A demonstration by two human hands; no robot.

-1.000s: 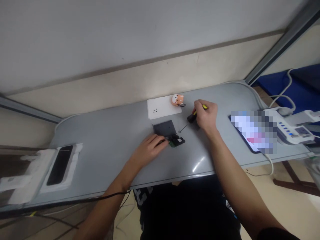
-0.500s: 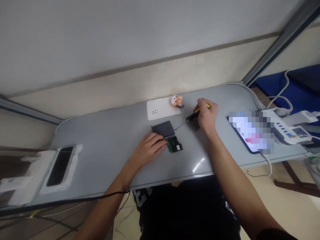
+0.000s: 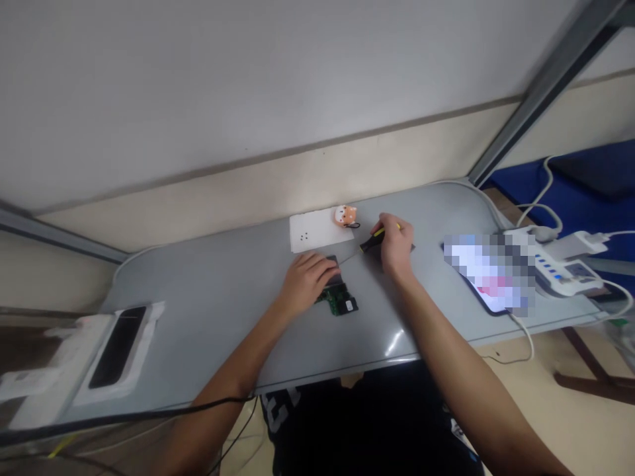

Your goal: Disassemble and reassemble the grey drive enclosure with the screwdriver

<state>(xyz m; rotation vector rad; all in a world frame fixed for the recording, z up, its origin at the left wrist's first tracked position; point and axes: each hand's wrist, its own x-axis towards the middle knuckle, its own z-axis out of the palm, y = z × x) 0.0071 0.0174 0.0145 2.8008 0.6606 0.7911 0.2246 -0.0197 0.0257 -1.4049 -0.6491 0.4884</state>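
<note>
My right hand (image 3: 394, 243) is closed round a small screwdriver (image 3: 370, 242) with a black and yellow handle, whose thin shaft points left toward a dark grey cover plate (image 3: 333, 269). My left hand (image 3: 307, 279) lies palm down on that plate and hides most of it, with the fingers bent over it. A green circuit board (image 3: 339, 301) lies on the grey table (image 3: 208, 311) just right of my left hand. Behind them sit a white paper sheet (image 3: 312, 231) with tiny dark specks and an orange animal figurine (image 3: 344, 215).
A phone with a lit screen (image 3: 489, 274) lies at the right, beside a white power strip (image 3: 560, 268) with cables. At the left edge a black phone (image 3: 116, 337) rests in white foam packing. A wall runs close behind the table.
My left hand moved from the circuit board up onto the grey plate. My right hand brought the screwdriver left toward the plate. The view shifted slightly.
</note>
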